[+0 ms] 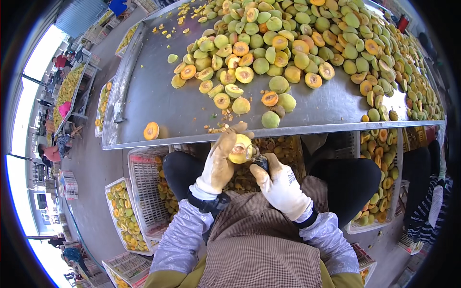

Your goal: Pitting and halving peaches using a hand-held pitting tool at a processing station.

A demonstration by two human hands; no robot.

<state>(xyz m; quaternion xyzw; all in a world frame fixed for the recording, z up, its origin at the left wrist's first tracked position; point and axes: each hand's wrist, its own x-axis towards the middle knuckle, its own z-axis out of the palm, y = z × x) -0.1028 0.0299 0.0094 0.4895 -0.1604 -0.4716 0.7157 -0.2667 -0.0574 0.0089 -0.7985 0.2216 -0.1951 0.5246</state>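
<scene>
Just below the near edge of a metal table [162, 108], my left hand [218, 165], in a stained white work glove, holds a halved yellow-green stone fruit [240, 149], its cut face showing the stone hollow. My right hand [277, 187], gloved too, grips the dark handle of a pitting tool [260, 162], whose metal loop is at the right side of the cut face. Beyond my hands a large heap of green and orange fruit halves [259, 43] covers much of the table. One half [151, 130] lies apart at the left, cut face up.
Below the table, a yellow crate [299, 154] with fruit pieces stands between my knees. Plastic crates [144, 194] flank my left leg; a fruit-filled crate [396, 201] stands to the right. A person's patterned clothing [425, 212] shows at far right. Other people work at a distant table.
</scene>
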